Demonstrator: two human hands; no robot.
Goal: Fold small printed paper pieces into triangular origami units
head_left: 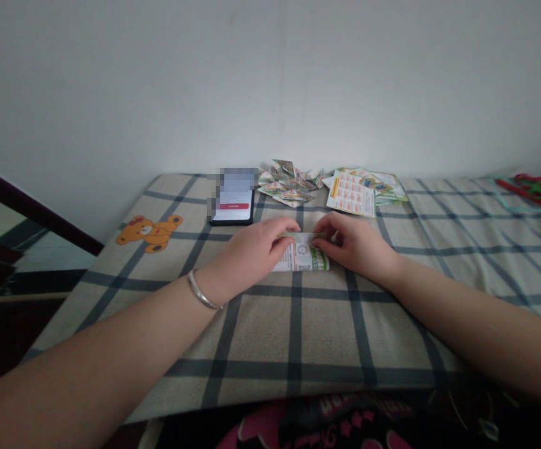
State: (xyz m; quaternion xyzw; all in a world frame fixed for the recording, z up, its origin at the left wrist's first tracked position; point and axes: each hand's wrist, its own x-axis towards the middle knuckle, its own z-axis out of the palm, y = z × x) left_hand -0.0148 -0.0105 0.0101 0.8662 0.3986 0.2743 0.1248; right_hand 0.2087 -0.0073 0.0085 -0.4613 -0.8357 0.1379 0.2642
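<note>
Big desk (331, 337) w/ blue & tan checks. L hand (254, 249) at 9 o'clock, R hand (361, 246) at 3, thumbs & fingers pinched narrow. Pile of flat flyers (352, 193) at 1 o'clock, heap of folded flyers (292, 185) at 12, lit phone (234, 212) at 11. Last, a little half-folded flyer (301, 252), mid desk, held by both hands.
</note>
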